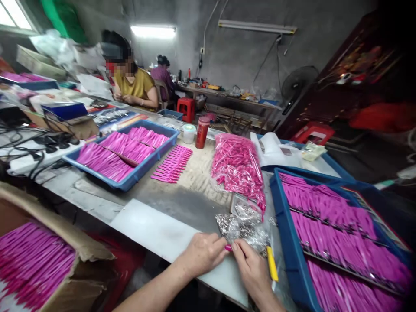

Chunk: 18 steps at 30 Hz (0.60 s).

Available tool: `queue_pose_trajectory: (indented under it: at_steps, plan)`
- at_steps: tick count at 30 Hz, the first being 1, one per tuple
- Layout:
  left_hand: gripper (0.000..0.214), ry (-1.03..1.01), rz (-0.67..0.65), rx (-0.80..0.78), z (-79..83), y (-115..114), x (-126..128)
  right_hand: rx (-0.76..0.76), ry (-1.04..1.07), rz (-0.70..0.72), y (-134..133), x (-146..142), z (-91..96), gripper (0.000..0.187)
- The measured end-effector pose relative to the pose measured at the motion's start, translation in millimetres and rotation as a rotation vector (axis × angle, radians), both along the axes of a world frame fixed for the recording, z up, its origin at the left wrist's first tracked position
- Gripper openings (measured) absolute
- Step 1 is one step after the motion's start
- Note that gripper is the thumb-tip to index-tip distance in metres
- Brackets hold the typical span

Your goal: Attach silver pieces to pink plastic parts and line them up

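A small pink plastic piece shows between my two hands, mostly hidden by the fingers. My left hand is closed around its left end, and my right hand pinches the other end between thumb and fingers. Both hands are over the right part of a white board at the table's near edge. Just beyond them lies a clear plastic bag of small metal parts. A yellow-handled tool rests beside my right hand.
A large bag of pink pieces stands beyond the metal parts. Blue trays of long pink pieces flank the table, left and right. A row of pink pieces lies mid-table. Lower left is a cardboard box. Another person sits across.
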State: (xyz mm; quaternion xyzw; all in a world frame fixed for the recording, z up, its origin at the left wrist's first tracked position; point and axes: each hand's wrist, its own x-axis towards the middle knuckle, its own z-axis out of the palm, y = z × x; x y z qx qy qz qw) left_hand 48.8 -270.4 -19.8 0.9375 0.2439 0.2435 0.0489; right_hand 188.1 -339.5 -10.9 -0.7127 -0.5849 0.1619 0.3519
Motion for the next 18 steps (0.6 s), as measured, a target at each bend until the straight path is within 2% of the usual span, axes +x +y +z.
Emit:
queue_pose_trajectory:
  at_steps: [4, 9, 12, 15, 18]
  plan:
    - [0.018, 0.028, 0.067, 0.009, 7.6, 13, -9, 0.089, 0.031, -0.062, -8, 3, -21.5, 0.033]
    - [0.016, 0.131, 0.284, -0.018, 16.2, 62, -44, 0.249, -0.176, 0.031, -10, 9, -46.5, 0.031]
    - [0.02, 0.241, 0.462, -0.036, 19.5, 94, -72, 0.289, -0.29, 0.072, -7, 11, -52.9, 0.032]
    - [0.02, 0.286, 0.525, -0.024, 22.2, 118, -96, 0.314, -0.35, 0.095, -5, 12, -55.7, 0.032]
    - [0.021, 0.325, 0.567, -0.008, 23.3, 133, -111, 0.334, -0.369, 0.095, -5, 14, -58.5, 0.032]
